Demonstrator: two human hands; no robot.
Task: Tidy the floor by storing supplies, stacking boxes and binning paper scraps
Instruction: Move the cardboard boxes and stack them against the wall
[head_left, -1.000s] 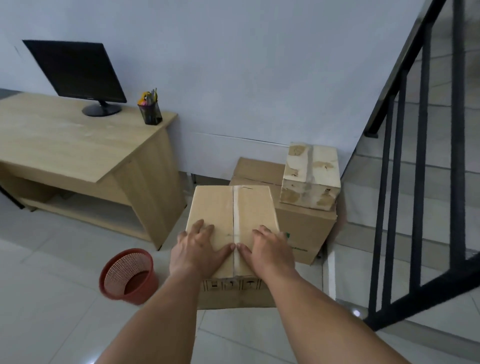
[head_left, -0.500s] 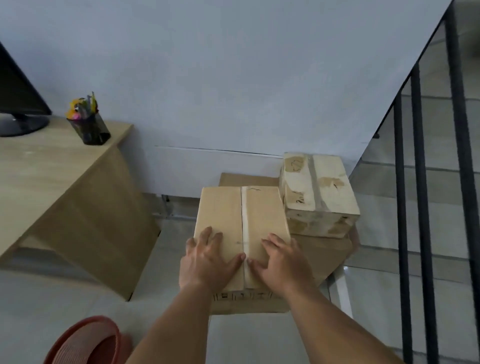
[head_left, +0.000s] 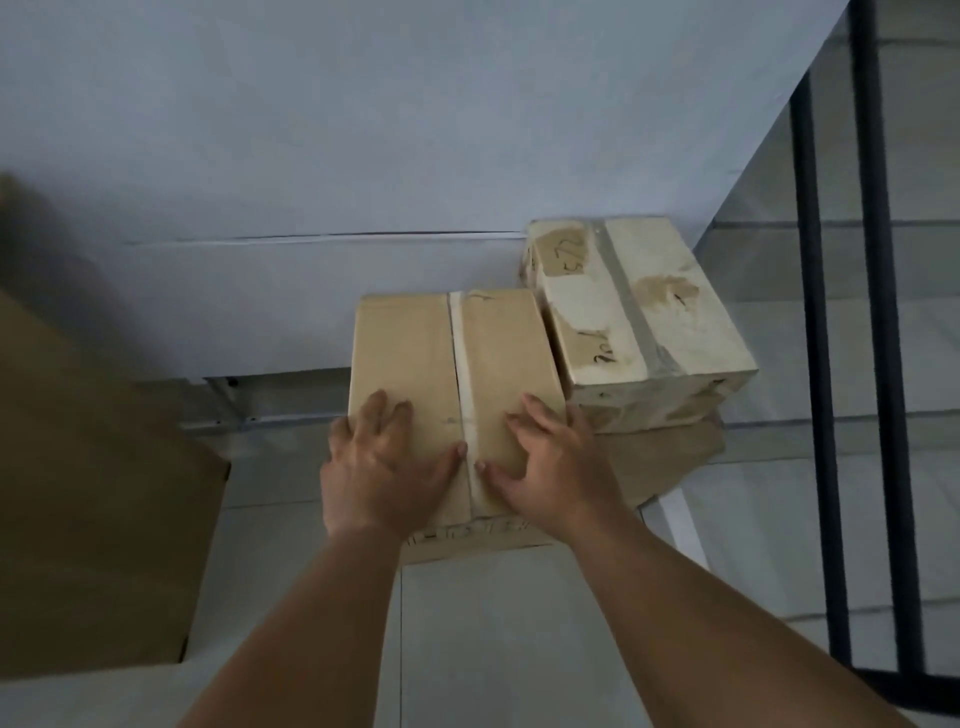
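A brown cardboard box (head_left: 415, 353), taped down its middle, is in front of me with both hands laid palm-down on its near half. My left hand (head_left: 387, 467) presses left of the tape and my right hand (head_left: 556, 462) presses right of it, fingers spread. To its right, touching or nearly touching it, a worn white taped box (head_left: 639, 306) sits on a larger brown box (head_left: 670, 457). I cannot tell what the brown box under my hands rests on.
A wooden desk side panel (head_left: 93, 519) stands close on the left. Black stair railing bars (head_left: 821, 364) and tiled steps (head_left: 753, 260) close off the right. The white wall (head_left: 363, 156) is right behind the boxes. Tiled floor (head_left: 493, 623) lies below my arms.
The view has closed in on the boxes and swung right; the red bin and monitor have left the frame. The brown box under my hands now sits right beside the white box.
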